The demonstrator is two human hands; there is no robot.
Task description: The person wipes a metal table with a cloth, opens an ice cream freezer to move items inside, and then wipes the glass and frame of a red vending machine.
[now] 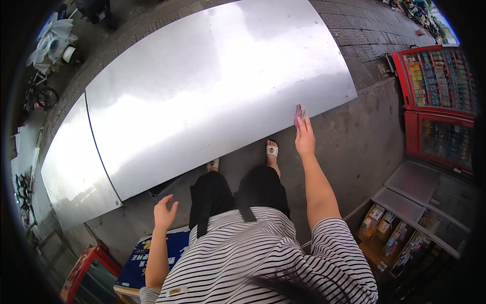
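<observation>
A folded pink and grey cloth (300,113) is held under the fingers of my right hand (305,137), at the near right edge of a shiny metal tabletop (190,95). The fingers point away from me, and the palm hangs just off that edge. My left hand (164,212) is raised in the air near the tabletop's near left side, with nothing in it and its thumb apart from the curled fingers. Bright reflections wash out much of the metal surface. A dark seam (99,152) divides off its left section.
Red glass-door display coolers (407,87) with packaged goods stand at the right. Below them is a glass-topped counter (414,178) with small boxes inside. A blue printed box (133,262) and a red-framed cooler (85,262) are at lower left. Covered scooters (57,45) are parked beyond the table.
</observation>
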